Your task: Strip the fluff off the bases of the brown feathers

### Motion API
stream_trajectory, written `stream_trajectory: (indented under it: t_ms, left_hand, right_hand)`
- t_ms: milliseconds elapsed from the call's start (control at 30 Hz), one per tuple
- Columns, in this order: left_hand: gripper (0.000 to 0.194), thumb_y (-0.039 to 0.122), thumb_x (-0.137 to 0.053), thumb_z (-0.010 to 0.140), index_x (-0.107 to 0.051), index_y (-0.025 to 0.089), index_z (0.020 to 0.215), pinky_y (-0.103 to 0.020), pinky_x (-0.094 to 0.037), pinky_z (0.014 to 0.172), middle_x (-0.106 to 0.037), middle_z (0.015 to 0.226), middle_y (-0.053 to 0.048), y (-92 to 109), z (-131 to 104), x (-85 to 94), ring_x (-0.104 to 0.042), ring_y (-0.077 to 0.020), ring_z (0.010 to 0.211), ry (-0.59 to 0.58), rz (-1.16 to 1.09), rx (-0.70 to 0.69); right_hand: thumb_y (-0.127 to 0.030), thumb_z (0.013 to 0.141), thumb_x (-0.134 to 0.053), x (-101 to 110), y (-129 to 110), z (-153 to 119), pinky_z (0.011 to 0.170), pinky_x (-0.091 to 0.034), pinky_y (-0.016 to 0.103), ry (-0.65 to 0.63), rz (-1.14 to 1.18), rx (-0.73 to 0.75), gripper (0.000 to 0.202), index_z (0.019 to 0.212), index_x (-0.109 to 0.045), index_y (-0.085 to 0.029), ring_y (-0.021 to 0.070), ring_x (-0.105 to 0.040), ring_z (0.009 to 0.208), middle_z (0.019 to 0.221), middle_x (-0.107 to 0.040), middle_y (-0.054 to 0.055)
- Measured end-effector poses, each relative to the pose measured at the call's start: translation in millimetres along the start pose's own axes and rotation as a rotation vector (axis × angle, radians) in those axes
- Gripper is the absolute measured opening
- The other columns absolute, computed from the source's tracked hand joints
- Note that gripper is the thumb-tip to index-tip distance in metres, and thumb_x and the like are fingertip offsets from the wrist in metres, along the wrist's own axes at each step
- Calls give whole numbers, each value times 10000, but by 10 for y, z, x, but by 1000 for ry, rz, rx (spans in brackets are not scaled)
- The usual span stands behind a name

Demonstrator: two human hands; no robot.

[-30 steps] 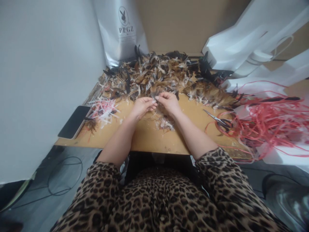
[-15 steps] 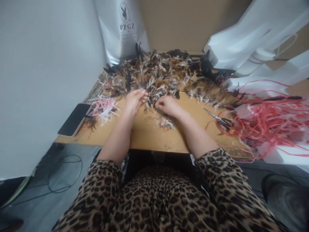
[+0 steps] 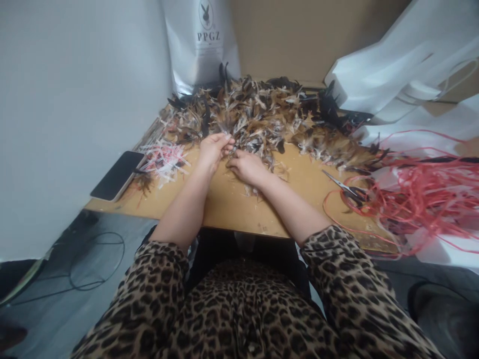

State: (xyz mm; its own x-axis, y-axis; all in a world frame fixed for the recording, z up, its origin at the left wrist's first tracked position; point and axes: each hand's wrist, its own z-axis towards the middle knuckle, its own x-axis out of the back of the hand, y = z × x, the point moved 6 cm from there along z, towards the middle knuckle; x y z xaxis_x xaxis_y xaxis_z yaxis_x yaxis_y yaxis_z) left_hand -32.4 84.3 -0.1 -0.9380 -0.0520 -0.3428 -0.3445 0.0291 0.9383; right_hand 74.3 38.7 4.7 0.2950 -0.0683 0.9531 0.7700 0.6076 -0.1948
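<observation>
My left hand [image 3: 214,150] is closed in a pinch at the front of a large heap of brown and black feathers [image 3: 258,107]. A small brown feather bunch [image 3: 225,122] rises from its fingertips, its pale base between thumb and forefinger. Just to the right and slightly nearer to me, my right hand [image 3: 247,167] is closed with its fingers curled downward. What its fingertips hold, if anything, is hidden. Loose feather scraps [image 3: 251,190] lie on the wooden table [image 3: 239,214] below my right wrist.
A phone [image 3: 118,175] and a pile of pink and white strips [image 3: 164,159] lie at the left. Scissors [image 3: 346,188] rest at the right beside tangled red ribbon [image 3: 430,199]. A silvery printed bag [image 3: 202,50] stands behind the feathers, and white wrapping [image 3: 377,70] fills the back right.
My right hand has moved left, close to my left hand, and off part of the scraps. My left hand keeps its pinch. The whole view has shifted slightly.
</observation>
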Motion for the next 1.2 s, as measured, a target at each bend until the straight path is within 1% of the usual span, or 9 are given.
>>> stream_trajectory:
  t_ms: [67,133,233,300,400,533,800,1000,1200]
  left_hand:
    - [150,228,-736,711,-634,123,744,-116,-408,451,-677,667,-4,-6,1,2,-551,-25,489,-5,7,-5]
    - [150,222,-738,709,-635,123,753,-117,-409,449,-679,667,-5,-10,-1,1,-558,-28,492,-9,7,-11]
    - [156,208,-743,707,-624,117,751,-119,-409,442,-682,667,-13,-26,-16,-15,-570,-35,492,-20,-5,16]
    - [153,196,-741,711,-621,110,752,-118,-408,439,-687,681,-22,-40,-34,-31,-575,-35,490,-32,-13,49]
    - [128,164,-728,722,-631,96,770,-111,-409,437,-700,725,-32,-70,-58,-65,-583,-29,494,-74,-23,106]
    - [91,126,-708,730,-638,88,776,-111,-434,447,-722,793,-55,-122,-81,-122,-626,-48,548,-175,-41,175]
    - [103,132,-709,731,-642,81,790,-132,-482,497,-734,878,-96,-120,-135,-165,-662,-77,607,-280,-18,183]
    - [114,122,-718,718,-653,69,796,-136,-473,478,-724,803,-90,-152,-149,-183,-658,-84,580,-302,7,213]
    - [111,121,-732,702,-661,66,767,-135,-455,454,-689,682,-58,-229,-128,-188,-635,-79,532,-311,27,237]
  right_hand:
    - [-272,887,-445,-22,35,26,747,-375,324,1,25,-8,283,891,-714,-185,225,-546,896,957,-619,111]
    - [-246,861,-475,20,134,31,748,-380,315,49,148,-45,244,807,-696,-158,207,-545,860,921,-628,106]
    - [-189,769,-581,171,380,-22,730,-393,284,187,564,-147,105,703,-651,-147,155,-537,752,769,-629,55]
    - [-239,749,-630,235,573,-89,622,-378,254,244,915,-274,99,698,-635,-155,113,-491,617,645,-593,8]
    - [-303,684,-716,230,737,-169,481,-296,212,209,1327,-430,174,714,-622,-160,70,-416,485,553,-551,-30]
    - [-262,560,-813,162,766,-188,423,-279,179,123,1606,-496,276,692,-604,-139,49,-453,475,643,-638,6]
    - [-221,564,-824,52,718,-168,414,-312,147,21,1793,-494,288,755,-626,-135,24,-448,471,634,-626,-27]
    - [-317,556,-830,42,712,-136,415,-303,159,78,1658,-442,308,697,-625,-135,33,-458,492,652,-632,-12]
    - [-377,574,-802,12,716,-111,422,-300,177,90,1483,-403,323,726,-647,-139,38,-441,484,649,-629,-12]
